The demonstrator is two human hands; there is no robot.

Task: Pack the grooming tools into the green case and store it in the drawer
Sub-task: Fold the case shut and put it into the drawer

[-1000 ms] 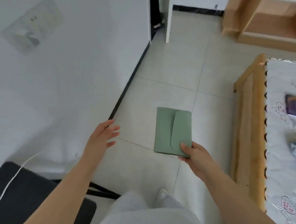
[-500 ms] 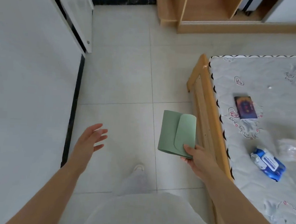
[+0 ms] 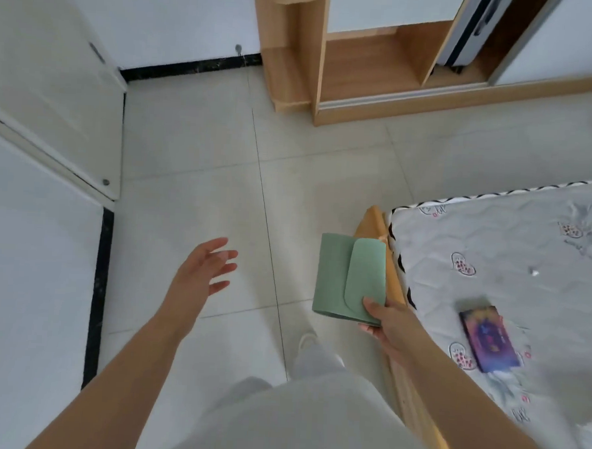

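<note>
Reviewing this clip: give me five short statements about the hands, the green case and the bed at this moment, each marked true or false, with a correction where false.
1. The right hand grips the flat sage-green case with the rounded flap by its near corner. True.
2. The green case's flap hangs open. False: the flap lies closed over the front.
3. The left hand holds a grooming tool. False: it is empty, fingers spread over the pale tiled floor.
4. A small dark purple box lies on the grey patterned quilted mattress. True.
5. The case rests on the mattress. False: it is held in the air beside the light wooden bed frame.
</note>
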